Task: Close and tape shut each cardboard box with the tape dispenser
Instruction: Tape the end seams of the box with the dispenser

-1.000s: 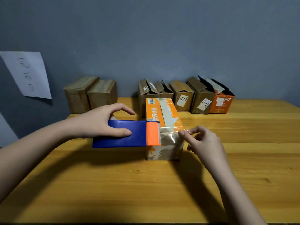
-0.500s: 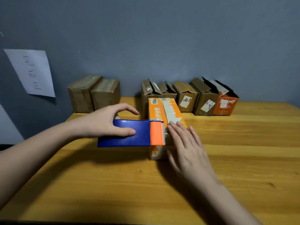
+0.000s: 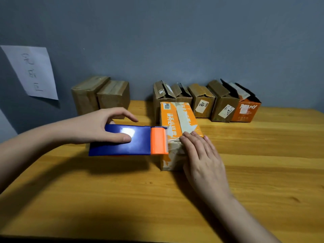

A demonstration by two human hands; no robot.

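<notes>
— One orange box (image 3: 177, 123) on the worktop (image 3: 157, 199)?
— Yes. The right hand (image 3: 201, 155) lies flat on its near end, fingers straight.
— And left of the box?
— The left hand (image 3: 98, 127) grips the blue-and-orange tape dispenser (image 3: 129, 140), its orange end touching the box.
— Behind the box?
— Open boxes (image 3: 206, 102); two closed brown boxes (image 3: 101, 95) farther left.

Both forearms are bare up to the edge of the picture; no sleeve can be seen. The left hand (image 3: 91, 128) and the right hand (image 3: 204, 160) have short, plain fingernails and wear nothing.
</notes>
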